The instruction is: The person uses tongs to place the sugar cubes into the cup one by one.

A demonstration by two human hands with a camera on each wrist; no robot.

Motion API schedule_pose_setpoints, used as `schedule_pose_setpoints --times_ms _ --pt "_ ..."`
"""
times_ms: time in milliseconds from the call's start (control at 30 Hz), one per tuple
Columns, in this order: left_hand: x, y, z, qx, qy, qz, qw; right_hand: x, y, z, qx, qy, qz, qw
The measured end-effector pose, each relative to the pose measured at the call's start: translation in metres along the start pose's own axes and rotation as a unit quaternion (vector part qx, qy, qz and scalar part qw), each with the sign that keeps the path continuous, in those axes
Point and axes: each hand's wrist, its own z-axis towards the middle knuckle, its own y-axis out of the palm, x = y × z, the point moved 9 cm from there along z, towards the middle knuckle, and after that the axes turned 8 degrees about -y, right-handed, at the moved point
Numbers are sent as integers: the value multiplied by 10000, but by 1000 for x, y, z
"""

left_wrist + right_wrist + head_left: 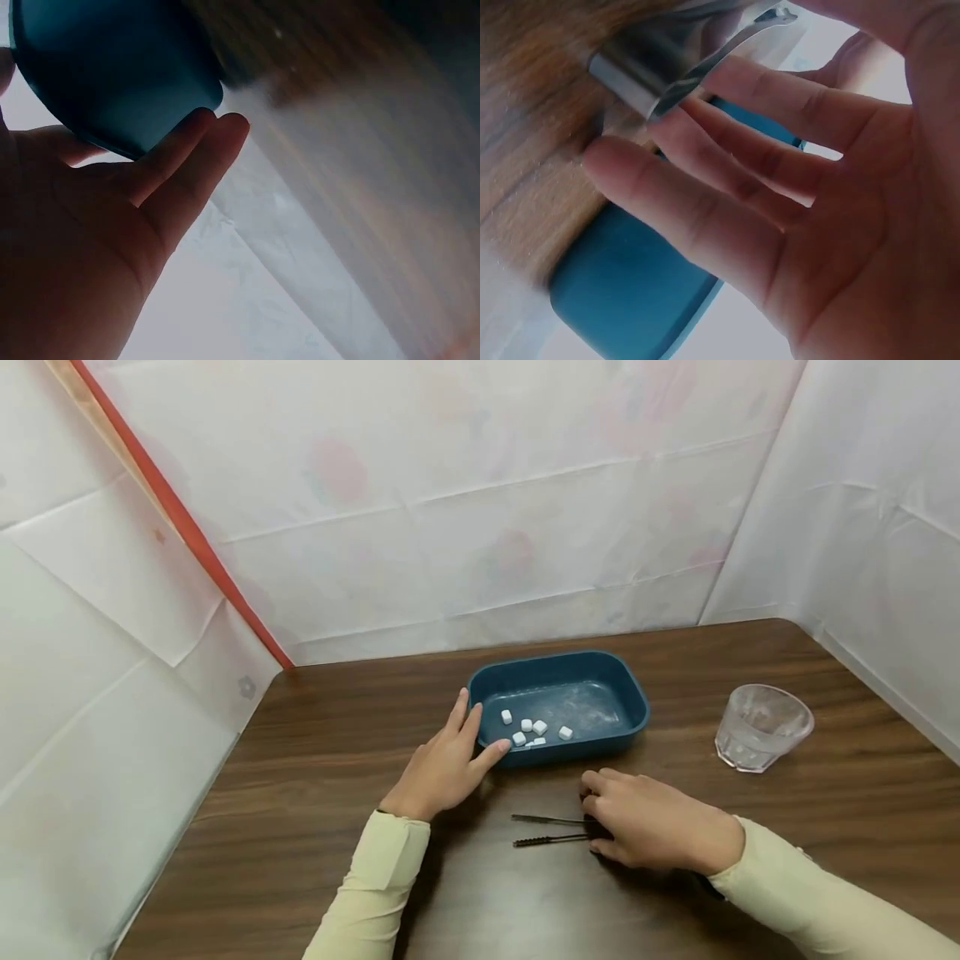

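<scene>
Place: we see a sheeted-off tabletop nook | Surface: brown wood-grain table (322, 760) | Walls: creased white sheeting (450, 460) rises behind it and on both sides, faint pink prints (339, 468) at the back | Corner: a red strip (176, 512) slants down at left | Room beyond: hidden from us; whether home or workplace, we cannot tell

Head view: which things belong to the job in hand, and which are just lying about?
Seemingly in the job:
metal tongs, at the right hand
blue tray, touched by the left hand
white cubes in the tray

Seemingly lying about:
clear glass, untouched; its role is unclear
</scene>
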Motion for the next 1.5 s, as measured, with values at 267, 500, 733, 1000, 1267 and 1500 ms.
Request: schedule_pose_setpoints --times_ms 267,500,733,1000,1267,1500 --pt "-7 2 -5 46 -283 -185 9994 0 6 2 53 -195 -25 9998" --pt "-8 4 -8 36 -213 22 9998 -3 12 4 48 -132 62 9999" --pt "-13 0 -3 -49 -38 171 9998 -4 15 9 137 62 45 9999" --pt "-21 1 -6 -58 -108 186 9998 -4 19 16 247 -123 -139 9995" --pt "-15 -9 -4 56 77 271 9996 9 8 13 648 -237 324 9971" --pt "-11 -10 -6 124 205 235 9994 20 -8 5 736 -14 657 9951"
